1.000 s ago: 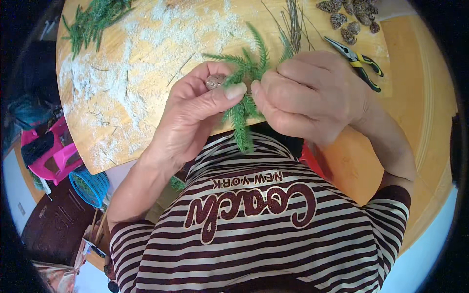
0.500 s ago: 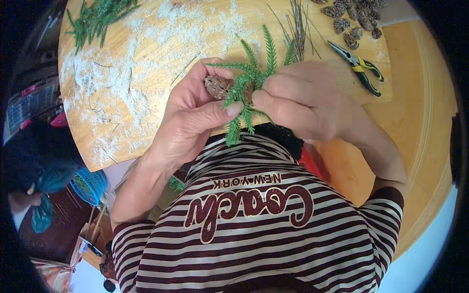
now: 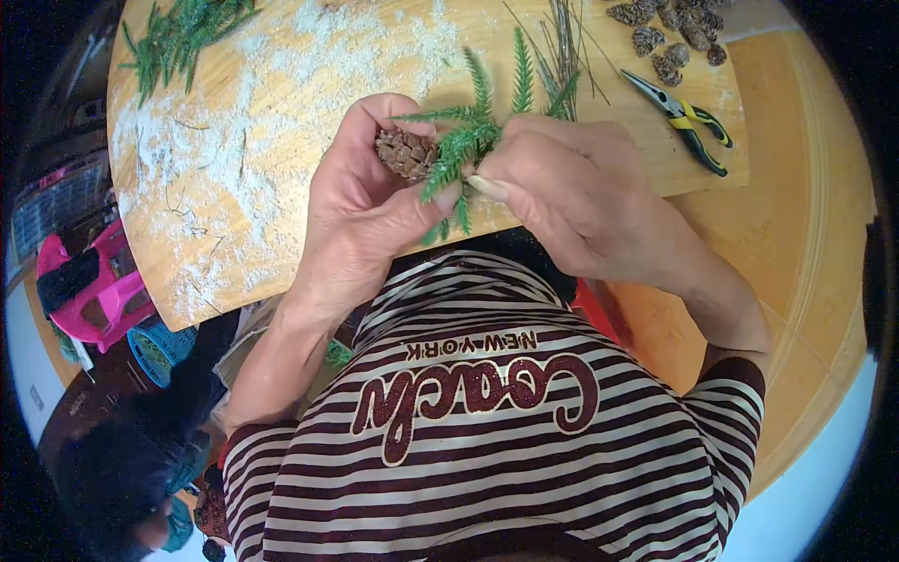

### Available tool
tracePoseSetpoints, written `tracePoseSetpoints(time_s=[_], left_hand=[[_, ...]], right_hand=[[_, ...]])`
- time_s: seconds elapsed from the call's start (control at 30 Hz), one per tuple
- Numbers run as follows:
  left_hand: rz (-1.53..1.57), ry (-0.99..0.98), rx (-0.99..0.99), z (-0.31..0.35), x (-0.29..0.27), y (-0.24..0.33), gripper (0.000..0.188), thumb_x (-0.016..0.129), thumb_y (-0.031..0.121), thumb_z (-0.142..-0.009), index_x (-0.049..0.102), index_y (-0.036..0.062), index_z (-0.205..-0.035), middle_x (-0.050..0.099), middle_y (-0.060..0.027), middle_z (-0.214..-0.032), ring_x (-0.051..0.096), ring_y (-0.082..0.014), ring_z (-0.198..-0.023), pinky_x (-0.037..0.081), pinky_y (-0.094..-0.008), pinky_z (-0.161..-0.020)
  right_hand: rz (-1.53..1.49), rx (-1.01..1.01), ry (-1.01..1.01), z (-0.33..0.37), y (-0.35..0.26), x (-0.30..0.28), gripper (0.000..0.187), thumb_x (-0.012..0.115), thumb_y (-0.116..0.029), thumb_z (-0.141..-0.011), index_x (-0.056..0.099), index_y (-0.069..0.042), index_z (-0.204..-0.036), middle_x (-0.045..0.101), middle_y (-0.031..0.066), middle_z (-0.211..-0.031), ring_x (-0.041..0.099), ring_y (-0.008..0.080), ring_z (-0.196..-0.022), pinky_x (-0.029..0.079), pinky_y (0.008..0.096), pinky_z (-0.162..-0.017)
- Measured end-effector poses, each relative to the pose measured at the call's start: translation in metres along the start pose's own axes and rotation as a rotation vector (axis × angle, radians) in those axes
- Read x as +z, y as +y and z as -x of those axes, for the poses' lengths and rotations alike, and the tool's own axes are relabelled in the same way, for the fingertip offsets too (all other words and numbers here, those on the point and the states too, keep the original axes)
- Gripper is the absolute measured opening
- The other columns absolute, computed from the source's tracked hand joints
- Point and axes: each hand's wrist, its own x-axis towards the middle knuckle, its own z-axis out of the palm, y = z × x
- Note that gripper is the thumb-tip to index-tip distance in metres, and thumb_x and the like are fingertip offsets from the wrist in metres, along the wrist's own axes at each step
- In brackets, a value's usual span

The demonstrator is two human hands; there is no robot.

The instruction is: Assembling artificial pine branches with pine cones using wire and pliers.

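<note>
The pine cone (image 3: 405, 153) is held above the near edge of the table (image 3: 253, 234), against a green sprig (image 3: 459, 145). Over the last second, the cone has come further into view and the sprig's near fronds have shortened in outline; judged from this, the two parts are being aligned at the join. The left hand (image 3: 361, 197) curls around the cone, thumb pressed on the sprig. The right hand (image 3: 581, 187) pinches the sprig at right; whether wire lies between its fingertips is hidden. Beyond, at far right, pliers (image 3: 684, 122) lie near loose cones (image 3: 674, 33). At left, off the table, a blue basket (image 3: 140, 359) contains green material, and is now partly covered by a dark-clothed person (image 3: 122, 468).
</note>
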Motion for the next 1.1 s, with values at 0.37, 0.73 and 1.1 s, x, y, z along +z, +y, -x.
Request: tracePoseSetpoints(time_s=[0.37, 0.73, 1.1], left_hand=[[0.186, 0.158, 0.021, 0.0, 0.001, -0.003, 0.033, 0.061, -0.009, -0.08, 0.047, 0.0037, -0.108, 0.06, -0.01, -0.107, 0.059, -0.0154, -0.095, 0.048, -0.0295, -0.085], [0.354, 0.297, -0.112, 0.001, -0.001, 0.002, 0.025, 0.061, -0.004, -0.081, 0.053, 0.0057, -0.103, 0.063, -0.0066, -0.1, 0.059, -0.0144, -0.092, 0.046, -0.0301, -0.086], [0.492, 0.27, -0.202, 0.004, 0.001, -0.002, 0.035, 0.057, -0.002, -0.082, 0.049, -0.0014, -0.116, 0.061, -0.0118, -0.108, 0.061, -0.0202, -0.097, 0.053, -0.0307, -0.085]], right_hand=[[-0.277, 0.342, -0.036, -0.004, 0.005, -0.009, 0.004, 0.057, -0.001, -0.084, 0.058, 0.0, -0.087, 0.049, 0.0077, -0.067, 0.048, 0.0195, -0.056, 0.036, 0.0264, -0.051], [0.2, -0.134, 0.092, -0.007, 0.013, -0.007, 0.018, 0.064, -0.004, -0.078, 0.063, -0.004, -0.096, 0.057, 0.0073, -0.075, 0.055, 0.0202, -0.06, 0.042, 0.029, -0.048], [0.424, -0.438, 0.023, -0.024, 0.018, -0.01, 0.028, 0.069, -0.005, -0.063, 0.067, -0.005, -0.091, 0.057, 0.0055, -0.078, 0.056, 0.0186, -0.059, 0.042, 0.0276, -0.043]])
